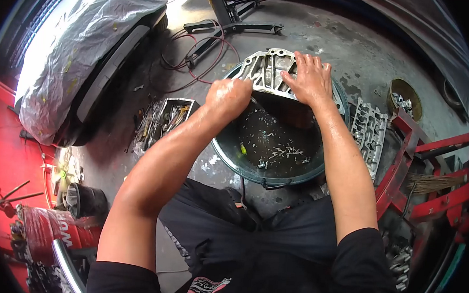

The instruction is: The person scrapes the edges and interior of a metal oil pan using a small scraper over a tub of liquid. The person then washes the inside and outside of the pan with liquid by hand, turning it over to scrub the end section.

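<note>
A ribbed silver metal casting (274, 68) rests at the far rim of a large round tub (275, 182). My left hand (229, 98) is closed in a fist at the casting's near left corner; whatever it grips is hidden. Across the casting's right side lies my right hand (311, 81), its fingers spread over the top edge and its thumb apart. Dark liquid with small pale bits fills the tub below. A small yellow-green piece (243, 148) shows at the left inside the tub.
Left of the tub stands a box of tools (178, 113). A silver engine part (369, 134) and red metal frame (400, 156) are at the right, with a bowl (405, 99) behind. Red hose (218, 54) loops near a stand (231, 24). A covered car (90, 46) is left.
</note>
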{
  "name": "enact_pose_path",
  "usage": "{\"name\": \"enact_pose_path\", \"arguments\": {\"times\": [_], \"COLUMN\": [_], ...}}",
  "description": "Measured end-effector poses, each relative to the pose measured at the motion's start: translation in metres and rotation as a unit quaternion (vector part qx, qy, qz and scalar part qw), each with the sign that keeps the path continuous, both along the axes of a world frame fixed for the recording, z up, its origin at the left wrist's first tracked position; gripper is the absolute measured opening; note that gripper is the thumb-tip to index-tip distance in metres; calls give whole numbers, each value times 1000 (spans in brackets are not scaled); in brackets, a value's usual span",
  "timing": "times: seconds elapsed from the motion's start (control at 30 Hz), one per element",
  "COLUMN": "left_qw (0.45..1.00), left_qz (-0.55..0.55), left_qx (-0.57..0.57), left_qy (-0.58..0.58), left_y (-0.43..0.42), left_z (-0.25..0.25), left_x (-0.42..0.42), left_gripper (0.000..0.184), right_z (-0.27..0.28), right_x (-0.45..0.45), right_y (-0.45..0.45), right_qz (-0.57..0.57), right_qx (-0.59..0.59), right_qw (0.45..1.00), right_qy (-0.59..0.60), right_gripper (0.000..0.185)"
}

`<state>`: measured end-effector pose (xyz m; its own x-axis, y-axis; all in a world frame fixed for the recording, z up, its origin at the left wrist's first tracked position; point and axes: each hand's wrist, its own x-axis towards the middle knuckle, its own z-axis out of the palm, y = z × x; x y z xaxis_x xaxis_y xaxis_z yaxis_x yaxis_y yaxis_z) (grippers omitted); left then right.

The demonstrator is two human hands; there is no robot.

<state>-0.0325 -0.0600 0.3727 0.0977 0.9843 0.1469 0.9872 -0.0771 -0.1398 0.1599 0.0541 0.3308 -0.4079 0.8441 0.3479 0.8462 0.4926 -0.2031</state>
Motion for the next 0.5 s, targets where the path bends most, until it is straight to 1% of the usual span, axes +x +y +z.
{"name": "enact_pose_path", "arguments": {"times": [0.03,0.07,0.13,0.17,0.23,0.27,0.33,0.37,0.4,0.47,0.5], "left_qw": [1000,1000,998,999,991,991,990,986,985,977,975], "left_qz": [-11,-2,-18,-2,41,41,97,126,128,134,132], "left_qx": [13,28,49,-1,-104,-105,-24,4,4,14,20], "left_qy": [16,-3,-38,-48,-71,-68,-99,-113,-113,-164,-178], "left_y": [15,32,38,29,5,-5,-20,-20,-15,3,8], "left_z": [-1,-5,-6,-10,9,12,17,10,-4,-23,-25], "left_x": [-5,-7,-8,-8,0,0,-2,-3,-8,-17,-14], "left_gripper": [16,15,14,15,18,18,18,20,20,22,21], "right_z": [1,-3,-6,-5,-7,-10,-3,-3,-3,0,-1], "right_x": [-2,-3,-1,4,6,7,4,3,1,3,5], "right_y": [-1,0,2,3,8,8,4,4,3,3,2], "right_qz": [0,3,2,1,-5,-10,4,1,2,8,12], "right_qx": [3,3,42,20,29,32,12,11,10,8,4], "right_qw": [1000,1000,999,1000,1000,999,1000,1000,1000,1000,1000], "right_qy": [-6,-9,22,17,12,6,19,6,-9,1,7], "right_gripper": [71,71,71,71,72,72,72,72,72,72,72]}}
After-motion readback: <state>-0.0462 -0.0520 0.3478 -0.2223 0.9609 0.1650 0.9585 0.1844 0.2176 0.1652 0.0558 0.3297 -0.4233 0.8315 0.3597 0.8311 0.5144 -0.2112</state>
